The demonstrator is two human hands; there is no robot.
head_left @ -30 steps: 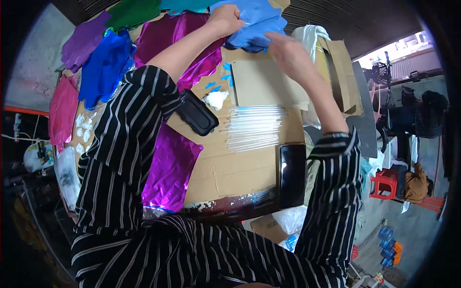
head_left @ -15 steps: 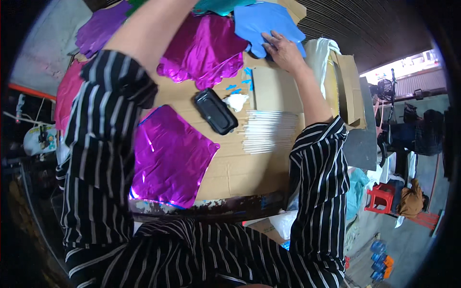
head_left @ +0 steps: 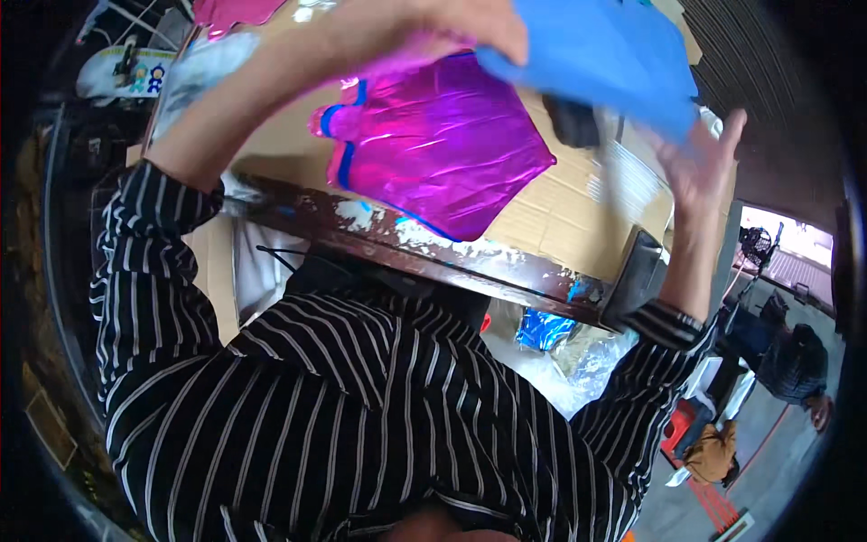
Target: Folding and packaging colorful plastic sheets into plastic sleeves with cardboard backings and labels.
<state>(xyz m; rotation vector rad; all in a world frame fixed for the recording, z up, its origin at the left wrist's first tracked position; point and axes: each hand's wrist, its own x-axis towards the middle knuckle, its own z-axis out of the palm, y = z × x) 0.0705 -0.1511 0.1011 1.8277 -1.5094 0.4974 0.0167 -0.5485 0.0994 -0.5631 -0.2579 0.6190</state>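
Head view: your L hand (head_left: 461,25) is closed on the near-left corner of the blue sheet (head_left: 605,59), thumb over its edge, a bit blurred. Your R hand (head_left: 700,167) is at the sheet's lower R corner, thumb sticking up & out; can't tell if its fingers grip or just touch. Sheet's up over the work surface, b/w your hands, top cut off by the frame. Its near edge slants down L to R, from L hand toward R hand; visible part runs longest that way, but full long axis can't be told.

Below, the magenta foil sheet (head_left: 442,149) lies flat on the cardboard (head_left: 569,226), long axis approx L–R, pointed corner to the R, blue-trimmed end to the L. Black tray (head_left: 578,125), blurred, is partly under the blue sheet in view; white sticks (head_left: 623,185) nearby, nr your R wrist.
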